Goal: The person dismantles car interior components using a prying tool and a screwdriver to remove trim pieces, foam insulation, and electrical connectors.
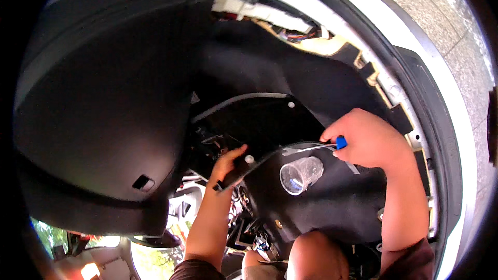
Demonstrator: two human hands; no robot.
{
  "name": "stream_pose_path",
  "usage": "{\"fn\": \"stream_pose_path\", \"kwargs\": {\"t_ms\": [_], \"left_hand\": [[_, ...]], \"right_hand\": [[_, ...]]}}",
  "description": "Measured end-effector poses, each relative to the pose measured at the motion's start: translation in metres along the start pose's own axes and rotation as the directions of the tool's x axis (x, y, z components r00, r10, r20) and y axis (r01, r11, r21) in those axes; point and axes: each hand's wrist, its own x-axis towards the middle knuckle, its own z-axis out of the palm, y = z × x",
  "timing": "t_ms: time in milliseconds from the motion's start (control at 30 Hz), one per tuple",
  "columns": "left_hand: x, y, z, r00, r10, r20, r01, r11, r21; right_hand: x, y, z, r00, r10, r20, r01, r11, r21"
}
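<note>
Works bare-handed over the black lining (342,202) of a vehicle interior, with both forearms stretched forward from dark sleeves (412,259) and bare knees (316,256) at the lower edge. Clenches the right hand (365,137) around the blue handle of a slim metal tool (341,142), with its pale, flattened tip pointing left, between the two hands. Grasps in the left hand (228,166) the lower end of a thin black strip (265,158), bowed in an arc toward the right fingertips; too unclear there to tell whether also pinched by the right hand. Has near the tool a clear plastic cup (302,175), tipped on its side on the lining, mouth toward the lower left. Shows two white round fasteners (291,105), one just beside the left thumb, and a curved grey strip (238,102) farther up. Sits between a broad black panel (104,124) at left and a white body frame (441,78) at right, with paved ground (425,13) outside.
</note>
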Motion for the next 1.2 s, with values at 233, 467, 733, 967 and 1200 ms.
{"fn": "stream_pose_path", "kwargs": {"t_ms": [233, 467, 733, 967, 1200], "left_hand": [[-0.081, -0.049, -0.034, 0.961, -0.276, -0.029, 0.271, 0.956, -0.109], [-0.173, -0.071, -0.020, 0.993, -0.087, 0.073, 0.108, 0.921, -0.375], [-0.233, -0.073, -0.027, 0.991, 0.105, 0.087, -0.041, 0.838, -0.543], [-0.297, -0.055, -0.052, 0.980, 0.190, -0.055, -0.191, 0.845, -0.500], [-0.371, -0.038, -0.137, 0.911, 0.137, -0.389, -0.240, 0.943, -0.231]], "right_hand": [[0.004, -0.013, -0.005, 0.971, -0.054, 0.232, 0.065, 0.997, -0.041], [0.015, -0.032, 0.017, 0.984, -0.170, 0.060, 0.178, 0.971, -0.162], [0.021, -0.042, 0.039, 0.943, -0.330, -0.041, 0.322, 0.937, -0.139], [0.014, -0.062, 0.037, 0.955, -0.291, -0.054, 0.288, 0.955, -0.065], [0.012, -0.037, 0.027, 0.978, -0.193, -0.079, 0.206, 0.957, 0.204]]}}
